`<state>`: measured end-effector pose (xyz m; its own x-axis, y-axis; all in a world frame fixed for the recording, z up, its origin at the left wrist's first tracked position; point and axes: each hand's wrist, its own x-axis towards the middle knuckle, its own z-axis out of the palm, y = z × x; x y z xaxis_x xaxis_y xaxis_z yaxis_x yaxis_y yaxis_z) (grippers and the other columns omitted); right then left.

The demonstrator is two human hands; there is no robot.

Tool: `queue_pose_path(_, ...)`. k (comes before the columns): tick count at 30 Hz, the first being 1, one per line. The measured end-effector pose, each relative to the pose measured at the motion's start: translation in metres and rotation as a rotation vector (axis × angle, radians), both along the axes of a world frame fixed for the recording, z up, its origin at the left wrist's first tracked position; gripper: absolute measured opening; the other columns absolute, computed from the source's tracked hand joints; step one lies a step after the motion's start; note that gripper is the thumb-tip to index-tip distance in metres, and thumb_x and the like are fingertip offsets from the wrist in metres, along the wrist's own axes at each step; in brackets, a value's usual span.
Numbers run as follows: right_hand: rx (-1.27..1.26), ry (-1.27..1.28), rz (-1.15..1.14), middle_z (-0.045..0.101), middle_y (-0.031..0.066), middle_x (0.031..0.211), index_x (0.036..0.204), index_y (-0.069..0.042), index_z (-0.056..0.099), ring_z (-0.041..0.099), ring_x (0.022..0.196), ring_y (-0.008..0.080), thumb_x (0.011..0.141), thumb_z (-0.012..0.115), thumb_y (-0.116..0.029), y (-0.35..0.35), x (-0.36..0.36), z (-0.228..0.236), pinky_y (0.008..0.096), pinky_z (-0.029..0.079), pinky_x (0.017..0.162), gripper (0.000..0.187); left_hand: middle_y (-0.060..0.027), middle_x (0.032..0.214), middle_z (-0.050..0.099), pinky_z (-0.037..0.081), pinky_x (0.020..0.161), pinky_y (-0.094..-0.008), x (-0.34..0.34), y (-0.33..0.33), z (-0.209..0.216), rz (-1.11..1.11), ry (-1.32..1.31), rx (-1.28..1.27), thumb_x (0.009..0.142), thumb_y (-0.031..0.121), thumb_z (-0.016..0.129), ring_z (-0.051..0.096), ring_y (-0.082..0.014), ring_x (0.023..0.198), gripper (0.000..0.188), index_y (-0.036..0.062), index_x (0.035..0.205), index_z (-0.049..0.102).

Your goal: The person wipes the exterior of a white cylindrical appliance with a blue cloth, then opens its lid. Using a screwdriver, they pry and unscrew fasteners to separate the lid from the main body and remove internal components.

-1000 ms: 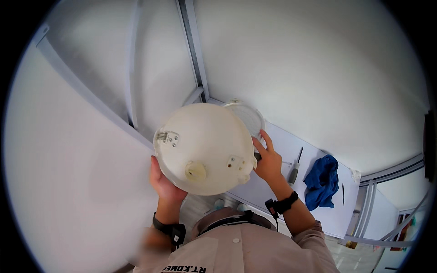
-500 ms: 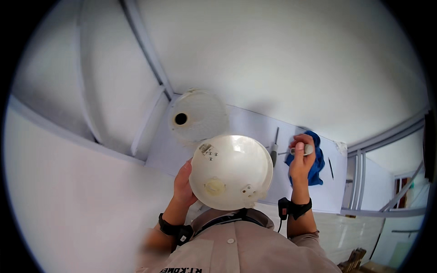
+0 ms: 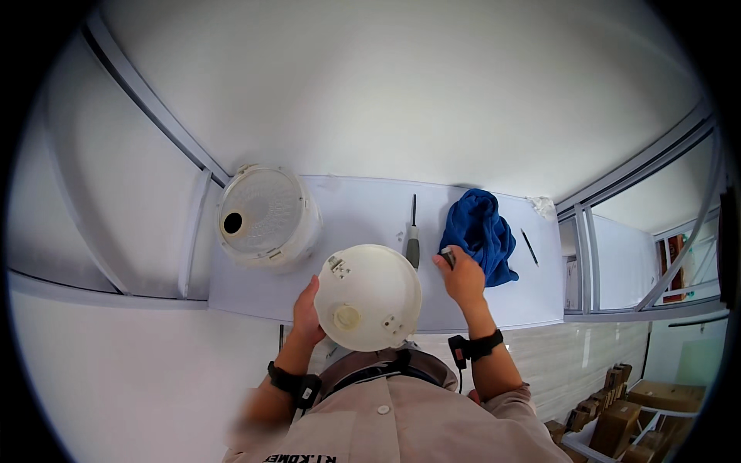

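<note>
My left hand (image 3: 307, 312) is closed on the left edge of a round white lid-like cover (image 3: 374, 289), held tilted near my waist. The cover bears a small metal bracket at its upper left, another fitting at its lower right and a yellowish round spot. My right hand (image 3: 463, 276), to the right of the cover, is closed around a short grey-and-dark handle (image 3: 448, 256), which looks like a screwdriver's; its shaft is hidden now. A second screwdriver (image 3: 413, 243) with a grey handle lies on the table between the cover and a blue cloth (image 3: 478, 235).
A round white tub-shaped housing (image 3: 266, 216) with a dark hole in its top stands at the table's left end. A thin black pen-like stick (image 3: 529, 247) lies right of the cloth. Metal frames border the white table (image 3: 355, 201). Cardboard boxes (image 3: 614, 428) sit at lower right.
My right hand has come away from the blue cloth, left toward the cover, with the handle turned in its grip. The cover stays in my left hand, slightly lower. The view has shifted.
</note>
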<state>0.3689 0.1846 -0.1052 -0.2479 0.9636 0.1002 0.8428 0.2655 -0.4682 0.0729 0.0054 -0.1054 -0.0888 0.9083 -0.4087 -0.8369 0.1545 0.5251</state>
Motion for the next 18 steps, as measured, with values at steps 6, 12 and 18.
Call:
queue_pose_path(6, -0.074, -0.247, 0.064, 0.068, 0.0215, 0.117, 0.143, -0.005, 0.054, 0.072, 0.103, 0.0415, 0.096, 0.075, -0.030, 0.015, -0.022, -0.046, 0.0487, 0.061, 0.082, 0.057, -0.0176, 0.147, 0.063, 0.049, 0.115, -0.0459, 0.006, -0.002, -0.012, 0.025, -0.052, 0.002, 0.117, 0.044, 0.034, 0.062, -0.0325, 0.132, 0.060, -0.0015, 0.152, 0.051)
queue_pose_path(12, -0.129, -0.342, 0.092, 0.059, 0.0215, 0.126, 0.145, -0.006, 0.052, 0.068, 0.113, 0.0393, 0.094, 0.074, -0.021, 0.030, -0.042, -0.042, 0.0467, 0.062, 0.083, 0.058, -0.0182, 0.148, 0.062, 0.048, 0.115, -0.0465, 0.004, -0.005, -0.020, 0.048, -0.026, -0.044, 0.117, 0.045, 0.034, 0.061, -0.0331, 0.134, 0.061, -0.0013, 0.153, 0.051)
queue_pose_path(18, 0.196, -0.189, 0.039, 0.061, 0.0208, 0.122, 0.140, -0.006, 0.056, 0.070, 0.105, 0.0388, 0.092, 0.076, -0.026, 0.022, -0.059, -0.023, 0.0468, 0.062, 0.076, 0.056, -0.0190, 0.148, 0.062, 0.049, 0.116, -0.0478, -0.001, -0.022, -0.024, 0.119, -0.047, -0.057, 0.117, 0.045, 0.032, 0.062, -0.0351, 0.133, 0.062, -0.0014, 0.153, 0.050)
